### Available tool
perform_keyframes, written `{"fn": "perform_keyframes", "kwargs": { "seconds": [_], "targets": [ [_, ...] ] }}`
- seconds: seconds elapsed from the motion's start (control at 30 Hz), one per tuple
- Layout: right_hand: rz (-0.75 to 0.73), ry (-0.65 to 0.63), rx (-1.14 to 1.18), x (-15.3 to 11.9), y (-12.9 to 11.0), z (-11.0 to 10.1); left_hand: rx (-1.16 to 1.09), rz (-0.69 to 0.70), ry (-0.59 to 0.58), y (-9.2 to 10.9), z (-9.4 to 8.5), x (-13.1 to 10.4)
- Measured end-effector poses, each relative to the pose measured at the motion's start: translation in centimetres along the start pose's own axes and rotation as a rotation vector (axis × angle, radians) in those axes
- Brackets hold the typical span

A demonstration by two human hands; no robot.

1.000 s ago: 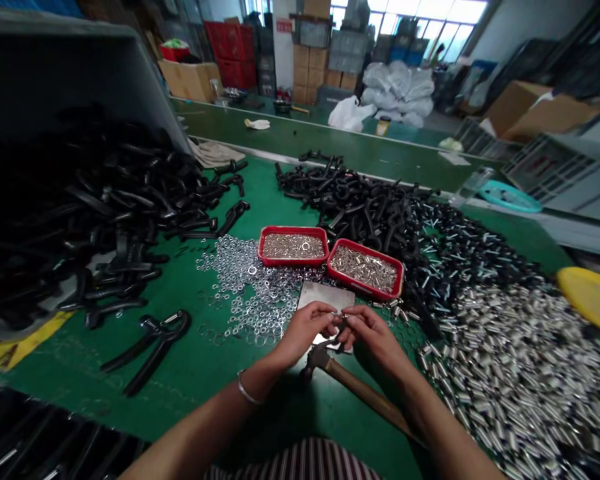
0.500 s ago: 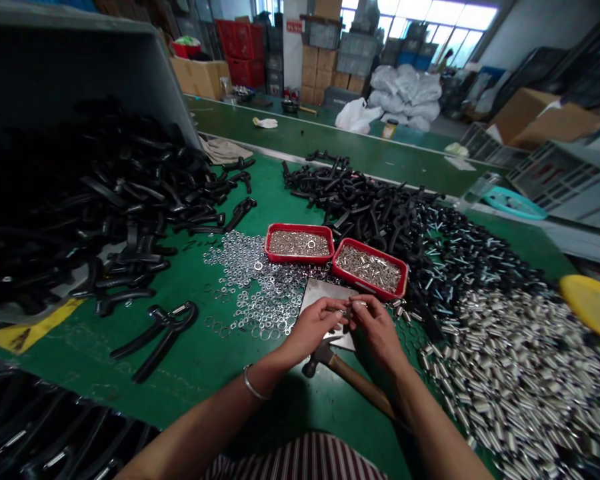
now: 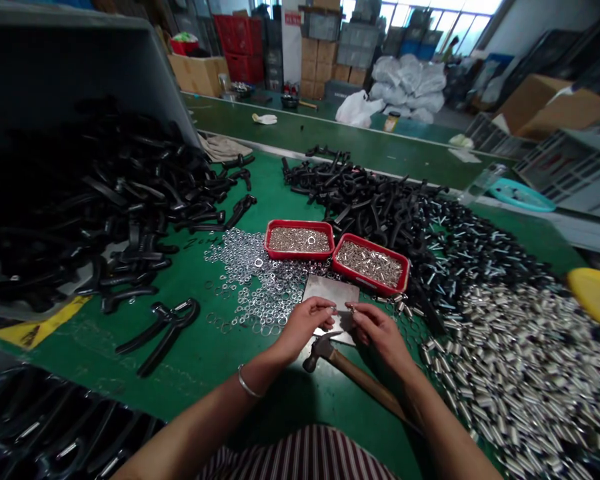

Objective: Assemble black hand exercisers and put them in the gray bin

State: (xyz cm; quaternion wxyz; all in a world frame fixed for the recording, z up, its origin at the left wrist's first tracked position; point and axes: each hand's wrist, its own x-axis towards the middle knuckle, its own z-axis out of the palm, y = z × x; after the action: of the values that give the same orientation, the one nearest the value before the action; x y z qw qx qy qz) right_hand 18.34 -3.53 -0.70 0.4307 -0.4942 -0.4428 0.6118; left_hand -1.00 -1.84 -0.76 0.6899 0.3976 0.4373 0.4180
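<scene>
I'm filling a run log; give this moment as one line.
left hand: pinched, contents unclear | right hand: pinching tiny part | hands apart, over metal plate | hammer: lying nearby

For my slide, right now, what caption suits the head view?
Two bare hands pinch small parts above a metal plate, near a claw hammer.

The left hand point(image 3: 304, 327) and right hand point(image 3: 381, 333) pinch — close, yet apart.

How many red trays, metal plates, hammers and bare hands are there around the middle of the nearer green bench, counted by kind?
Shallow red plastic trays: 2
Flat grey metal plate: 1
Wooden-handled claw hammer: 1
Bare hands, the left hand and the right hand: 2
Total: 6
</scene>
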Motion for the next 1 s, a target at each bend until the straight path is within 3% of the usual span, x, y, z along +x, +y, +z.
{"fn": "perform_keyframes", "kwargs": {
  "seconds": [0.23,0.47,0.6,0.77,0.93,1.0],
  "targets": [
    [-0.046,0.011,0.069,-0.1,-0.3,0.3,-0.038,-0.045,-0.012,0.3,1.0,-0.3],
    [0.041,-0.08,0.129,-0.7,-1.1,1.0,-0.021,-0.067,-0.037,0.5,1.1,-0.7],
    [0.181,-0.167,0.295,-0.6,-0.8,0.3,0.006,-0.065,-0.102,0.7,0.8,-1.1],
    [0.417,-0.276,0.469,-0.6,-0.6,-0.7,0.139,0.081,-0.134,0.9,0.5,-1.7],
    [0.506,-0.326,0.461,0.6,-2.0,-1.0,0.041,0.065,-0.304,1.4,-0.2,-0.8],
    [0.501,-0.343,0.458,1.1,-2.8,-0.7,0.077,0.101,-0.258,1.8,-0.3,-0.8]
  ]
}}
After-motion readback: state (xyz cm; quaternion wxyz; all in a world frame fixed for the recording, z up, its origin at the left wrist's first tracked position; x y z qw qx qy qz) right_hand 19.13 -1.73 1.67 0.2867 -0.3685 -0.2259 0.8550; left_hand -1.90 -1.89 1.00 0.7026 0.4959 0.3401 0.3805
